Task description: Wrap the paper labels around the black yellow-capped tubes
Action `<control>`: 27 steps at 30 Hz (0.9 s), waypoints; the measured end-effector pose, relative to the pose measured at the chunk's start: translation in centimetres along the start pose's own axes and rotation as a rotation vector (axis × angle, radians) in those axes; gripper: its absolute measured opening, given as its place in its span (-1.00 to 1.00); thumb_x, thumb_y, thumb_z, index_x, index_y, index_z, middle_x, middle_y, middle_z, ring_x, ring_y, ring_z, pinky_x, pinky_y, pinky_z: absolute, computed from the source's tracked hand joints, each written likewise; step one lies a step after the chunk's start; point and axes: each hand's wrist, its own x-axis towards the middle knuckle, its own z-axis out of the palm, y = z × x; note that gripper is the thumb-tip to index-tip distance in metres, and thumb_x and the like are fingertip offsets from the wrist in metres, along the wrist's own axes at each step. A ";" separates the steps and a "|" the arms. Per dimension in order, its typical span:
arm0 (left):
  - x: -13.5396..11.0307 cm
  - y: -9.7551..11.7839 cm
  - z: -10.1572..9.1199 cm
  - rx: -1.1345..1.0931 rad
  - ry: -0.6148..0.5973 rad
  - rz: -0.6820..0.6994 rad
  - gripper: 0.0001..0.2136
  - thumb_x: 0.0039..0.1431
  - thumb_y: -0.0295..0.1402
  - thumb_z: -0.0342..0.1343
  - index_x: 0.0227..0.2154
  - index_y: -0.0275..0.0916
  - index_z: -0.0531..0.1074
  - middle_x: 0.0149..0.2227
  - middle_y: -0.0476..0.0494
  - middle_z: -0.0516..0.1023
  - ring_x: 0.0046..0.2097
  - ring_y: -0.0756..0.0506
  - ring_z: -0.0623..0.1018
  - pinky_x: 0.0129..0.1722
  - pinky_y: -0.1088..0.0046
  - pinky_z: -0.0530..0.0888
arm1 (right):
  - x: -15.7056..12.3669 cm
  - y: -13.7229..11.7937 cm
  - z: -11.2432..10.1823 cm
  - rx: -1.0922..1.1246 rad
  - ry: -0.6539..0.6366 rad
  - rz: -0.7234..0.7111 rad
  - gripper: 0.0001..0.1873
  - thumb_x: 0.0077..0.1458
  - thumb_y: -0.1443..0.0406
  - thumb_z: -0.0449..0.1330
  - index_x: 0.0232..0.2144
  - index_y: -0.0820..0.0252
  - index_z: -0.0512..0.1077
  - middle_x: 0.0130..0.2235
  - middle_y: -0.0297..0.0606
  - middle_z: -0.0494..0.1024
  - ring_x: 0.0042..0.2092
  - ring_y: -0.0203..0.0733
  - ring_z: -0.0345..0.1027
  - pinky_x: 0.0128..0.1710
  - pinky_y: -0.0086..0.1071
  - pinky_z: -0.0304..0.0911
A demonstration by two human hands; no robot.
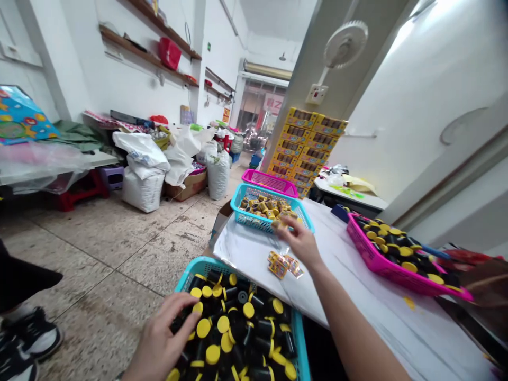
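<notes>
My left hand (164, 330) reaches into the near blue basket (299, 338), heaped with small black tubes with yellow caps (223, 324). Its thumb and fingers close around one tube at the left side, partly hidden by the hand. My right hand (299, 243), blurred, is at the near rim of the far blue basket (254, 222), which holds several yellow-labelled small cylinders (262, 206). A small yellow cylinder (280, 223) shows at its pinched fingertips. Below that hand, small printed packets (278, 264) in clear film lie on the white table.
A pink basket (381, 264) of yellow-capped black tubes stands on the white table (345, 270) at right. Another pink basket (270, 182) is behind the far blue one. Yellow boxes (304, 148) are stacked by the pillar. White sacks (143, 180) stand on the floor; a person's shoe (37, 333) shows at left.
</notes>
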 end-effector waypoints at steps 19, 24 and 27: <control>1.0 -8.7 1.1 -0.348 -0.107 -0.349 -0.26 -0.17 0.14 0.26 0.04 -0.20 0.39 0.21 -0.22 0.36 0.29 -0.35 0.21 0.30 0.13 0.14 | -16.7 7.6 -2.5 -0.432 0.547 -0.105 -0.78 0.17 0.19 0.13 -0.31 0.15 0.53 -0.31 -0.15 0.60 -0.33 -0.08 0.48 -0.33 -0.24 0.40; 1.4 -7.8 0.8 -0.391 -0.116 -0.335 -0.27 -0.17 0.12 0.28 0.04 -0.22 0.40 0.19 -0.24 0.39 0.30 -0.35 0.20 0.29 0.10 0.14 | -15.3 8.2 -2.4 -0.573 0.416 0.005 -0.67 0.16 0.12 0.06 -0.42 0.16 0.54 -0.35 -0.18 0.59 -0.39 -0.11 0.47 -0.37 -0.29 0.35; 2.2 -7.0 -0.7 -0.374 -0.209 -0.354 -0.32 -0.19 0.07 0.33 -0.02 -0.22 0.46 0.14 -0.24 0.44 0.28 -0.36 0.22 0.28 0.10 0.18 | -15.3 8.0 -2.3 -0.558 0.409 0.024 -0.66 0.14 0.12 0.05 -0.44 0.17 0.53 -0.35 -0.18 0.58 -0.35 -0.09 0.47 -0.32 -0.29 0.32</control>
